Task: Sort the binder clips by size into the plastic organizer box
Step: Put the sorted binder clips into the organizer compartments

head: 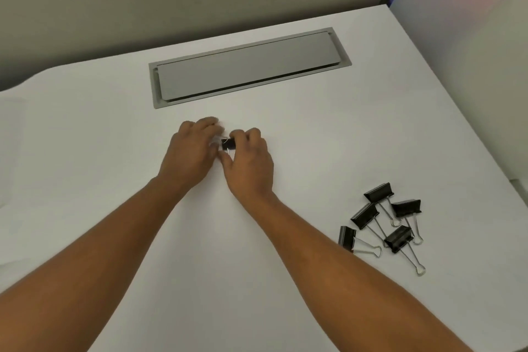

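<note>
Head view: a white desk (114, 151) fills the frame, with both bare forearms reaching in from the near edge toward its middle. The left hand (190, 151) lies knuckles up, fingers curled, its fingertips meeting the right hand's. Between the two hands sits a small black binder clip (228, 144), pinched by the thumb and fingers of the right hand (250, 163); whether the left hand grips it as well or only touches it cannot be told. Beyond the hands, a grey cable hatch (248, 66) is set flush in the desk, its lid down. Near and to the right, well apart from the hands, five larger black binder clips (383, 223) lie in a loose cluster, wire handles overlapping.
</note>
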`<act>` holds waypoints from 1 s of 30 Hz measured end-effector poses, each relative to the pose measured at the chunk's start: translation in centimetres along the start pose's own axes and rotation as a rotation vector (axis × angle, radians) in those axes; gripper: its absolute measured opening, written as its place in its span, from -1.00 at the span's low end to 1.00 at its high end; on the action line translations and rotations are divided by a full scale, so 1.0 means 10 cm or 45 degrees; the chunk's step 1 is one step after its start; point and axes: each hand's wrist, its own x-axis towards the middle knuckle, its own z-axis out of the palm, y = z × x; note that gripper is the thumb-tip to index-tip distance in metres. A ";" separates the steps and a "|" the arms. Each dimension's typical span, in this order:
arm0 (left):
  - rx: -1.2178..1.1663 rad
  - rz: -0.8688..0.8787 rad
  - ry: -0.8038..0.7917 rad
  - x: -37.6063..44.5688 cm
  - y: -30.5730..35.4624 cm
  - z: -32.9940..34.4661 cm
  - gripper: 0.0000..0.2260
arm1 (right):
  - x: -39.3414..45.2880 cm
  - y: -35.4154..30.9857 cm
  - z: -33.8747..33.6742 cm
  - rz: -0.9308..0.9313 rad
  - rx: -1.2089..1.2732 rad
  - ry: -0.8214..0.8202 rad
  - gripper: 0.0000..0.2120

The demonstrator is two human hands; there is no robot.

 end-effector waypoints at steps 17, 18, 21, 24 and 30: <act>-1.201 -0.758 0.327 -1.35 0.27 -0.55 -0.87 | -0.59 -0.43 -0.39 0.324 0.791 -0.254 -0.87; -1.246 -0.768 0.331 -1.45 0.24 -0.63 -0.88 | -0.68 -0.54 -0.40 0.392 0.865 -0.309 -0.82; -1.260 -0.777 0.386 -1.72 0.08 -0.89 -0.93 | -0.94 -0.91 -0.39 0.542 1.060 -0.431 -0.74; -1.302 -0.788 0.476 -2.02 -0.14 -1.15 -0.96 | -1.17 -1.33 -0.38 0.537 1.129 -0.500 -0.73; -1.279 -0.842 0.673 -2.84 -0.74 -1.60 -0.97 | -1.59 -2.28 -0.24 0.412 1.146 -0.663 -0.73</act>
